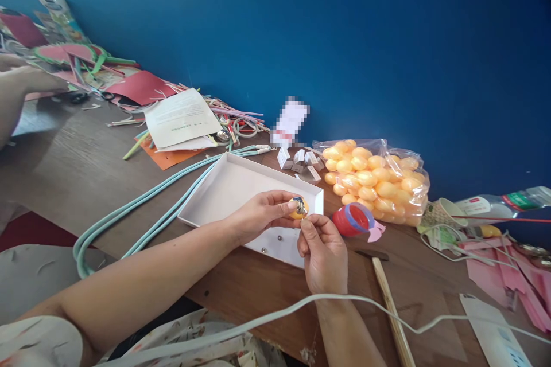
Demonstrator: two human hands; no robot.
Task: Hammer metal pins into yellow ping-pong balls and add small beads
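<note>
My left hand (269, 213) is closed round a small orange ball (297, 215) that has a shiny silver piece on its face. The fingertips of my right hand (321, 243) are pinched together at the ball's lower right edge, on something too small to make out. Both hands are over the right part of a shallow white box lid (215, 183). Two small metal balls (279, 238) lie in the lid below the hands. A clear bag of orange balls (379, 180) lies behind and to the right, with a red roll (350, 221) in front of it.
Mint cords (146, 195) curve left of the lid. Paper scraps (183, 117) and straws lie at the back left, near another person's hand (26, 80). A white cable (327, 297) crosses in front. A wooden stick (390, 307), pink paper (508, 269) and a bottle (495, 205) are at right.
</note>
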